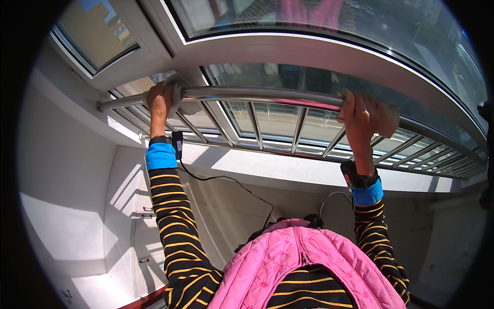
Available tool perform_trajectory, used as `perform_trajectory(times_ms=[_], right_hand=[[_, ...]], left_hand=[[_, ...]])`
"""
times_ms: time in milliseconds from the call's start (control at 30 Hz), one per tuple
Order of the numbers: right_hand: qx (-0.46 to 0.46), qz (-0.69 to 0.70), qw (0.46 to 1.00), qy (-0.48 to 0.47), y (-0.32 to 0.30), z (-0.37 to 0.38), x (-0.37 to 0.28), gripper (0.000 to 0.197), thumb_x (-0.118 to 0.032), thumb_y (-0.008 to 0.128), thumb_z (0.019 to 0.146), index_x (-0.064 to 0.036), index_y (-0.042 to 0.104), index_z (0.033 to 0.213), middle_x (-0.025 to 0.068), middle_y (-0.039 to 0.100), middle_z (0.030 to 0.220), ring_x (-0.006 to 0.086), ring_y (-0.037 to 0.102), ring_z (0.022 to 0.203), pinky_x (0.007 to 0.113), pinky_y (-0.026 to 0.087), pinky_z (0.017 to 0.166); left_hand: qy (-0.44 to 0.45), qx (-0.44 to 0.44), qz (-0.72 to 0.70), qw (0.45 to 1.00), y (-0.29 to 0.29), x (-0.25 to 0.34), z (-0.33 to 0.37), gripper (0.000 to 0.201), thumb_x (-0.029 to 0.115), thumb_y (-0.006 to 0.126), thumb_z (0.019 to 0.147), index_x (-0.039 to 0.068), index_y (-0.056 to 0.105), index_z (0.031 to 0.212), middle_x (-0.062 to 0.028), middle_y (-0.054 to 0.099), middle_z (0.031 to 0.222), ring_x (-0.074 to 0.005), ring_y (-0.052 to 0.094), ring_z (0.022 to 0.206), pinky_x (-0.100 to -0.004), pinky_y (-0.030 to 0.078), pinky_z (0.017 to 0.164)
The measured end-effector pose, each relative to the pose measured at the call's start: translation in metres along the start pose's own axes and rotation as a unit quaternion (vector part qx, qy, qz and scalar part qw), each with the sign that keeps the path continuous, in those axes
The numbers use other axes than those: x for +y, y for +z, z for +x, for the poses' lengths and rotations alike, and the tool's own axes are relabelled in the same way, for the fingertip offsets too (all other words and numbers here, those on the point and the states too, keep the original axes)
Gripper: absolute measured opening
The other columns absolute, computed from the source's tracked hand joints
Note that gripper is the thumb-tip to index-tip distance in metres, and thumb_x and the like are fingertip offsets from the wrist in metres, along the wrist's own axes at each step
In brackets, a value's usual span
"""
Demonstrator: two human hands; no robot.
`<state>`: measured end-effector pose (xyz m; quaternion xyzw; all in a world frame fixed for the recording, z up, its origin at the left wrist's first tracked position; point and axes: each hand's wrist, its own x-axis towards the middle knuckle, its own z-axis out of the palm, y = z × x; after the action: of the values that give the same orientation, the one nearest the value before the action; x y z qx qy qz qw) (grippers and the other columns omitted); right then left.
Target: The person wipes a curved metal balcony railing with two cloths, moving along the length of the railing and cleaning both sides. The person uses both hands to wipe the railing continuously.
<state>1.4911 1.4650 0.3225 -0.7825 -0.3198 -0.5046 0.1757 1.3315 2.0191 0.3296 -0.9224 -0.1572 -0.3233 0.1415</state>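
A shiny metal guard rail runs across in front of the window, with metal bars below it. My left hand is closed round the top rail near its left end, with a greyish cloth pressed against the metal. Farther right, my right hand wraps over the same rail, holding a beige cloth whose loose part hangs out past the fingers. The fingertips of both hands are partly hidden behind the rail and cloths.
Window panes in white frames stand just beyond the rail. A white ledge runs under the bars. White drawers stand at the lower left. Black cables hang from the wrist straps towards my body.
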Motion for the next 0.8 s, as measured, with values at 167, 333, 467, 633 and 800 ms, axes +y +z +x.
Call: perform_trajectory(times_ms=[167, 333, 467, 633, 800], right_hand=[[0.007, 0.012, 1.0, 0.004, 0.0, 0.001, -0.002, 0.013, -0.016, 0.056, 0.097, -0.0082, 0.066, 0.093, 0.0068, 0.07, 0.084, 0.028, 0.067, 0.081, 0.041, 0.046, 0.078], [0.013, 0.026, 0.999, 0.025, -0.002, 0.006, -0.006, 0.021, -0.019, 0.054, 0.098, -0.0074, 0.066, 0.085, 0.0081, 0.069, 0.08, 0.0279, 0.066, 0.079, 0.041, 0.046, 0.078], [0.027, 0.032, 0.999, 0.033, -0.001, 0.008, -0.007, 0.027, -0.022, 0.055, 0.098, -0.0081, 0.068, 0.079, 0.0084, 0.07, 0.075, 0.027, 0.066, 0.074, 0.04, 0.045, 0.078], [0.012, 0.027, 0.999, 0.029, -0.002, 0.007, -0.008, 0.022, -0.017, 0.053, 0.098, -0.0063, 0.066, 0.085, 0.0089, 0.069, 0.081, 0.0287, 0.065, 0.079, 0.041, 0.044, 0.079], [0.024, 0.033, 0.999, 0.021, -0.003, 0.009, -0.009, 0.02, -0.017, 0.054, 0.097, -0.006, 0.067, 0.086, 0.0088, 0.069, 0.081, 0.0283, 0.064, 0.078, 0.041, 0.044, 0.078]], left_hand=[[0.008, 0.074, -0.087, 0.993, -0.008, 0.048, -0.004, 0.019, 0.023, 0.059, 0.09, 0.014, 0.072, 0.101, -0.0128, 0.07, 0.096, -0.0356, 0.068, 0.082, -0.0421, 0.054, 0.07], [0.007, 0.122, -0.245, 0.962, -0.035, 0.115, -0.005, 0.024, 0.026, 0.059, 0.09, 0.006, 0.072, 0.09, -0.016, 0.071, 0.085, -0.036, 0.068, 0.076, -0.0431, 0.053, 0.069], [-0.036, 0.094, -0.242, 0.965, -0.05, 0.164, -0.004, 0.024, 0.029, 0.064, 0.085, 0.006, 0.069, 0.091, -0.0118, 0.07, 0.089, -0.0337, 0.064, 0.086, -0.0464, 0.044, 0.088], [0.022, 0.124, -0.26, 0.957, -0.066, 0.233, -0.005, 0.027, 0.032, 0.067, 0.083, 0.007, 0.069, 0.091, -0.0102, 0.069, 0.093, -0.0287, 0.061, 0.09, -0.0432, 0.04, 0.091], [0.071, 0.144, -0.273, 0.949, -0.083, 0.294, -0.002, 0.027, 0.032, 0.068, 0.081, 0.007, 0.069, 0.091, -0.0081, 0.067, 0.087, -0.0257, 0.059, 0.086, -0.0413, 0.039, 0.088]])
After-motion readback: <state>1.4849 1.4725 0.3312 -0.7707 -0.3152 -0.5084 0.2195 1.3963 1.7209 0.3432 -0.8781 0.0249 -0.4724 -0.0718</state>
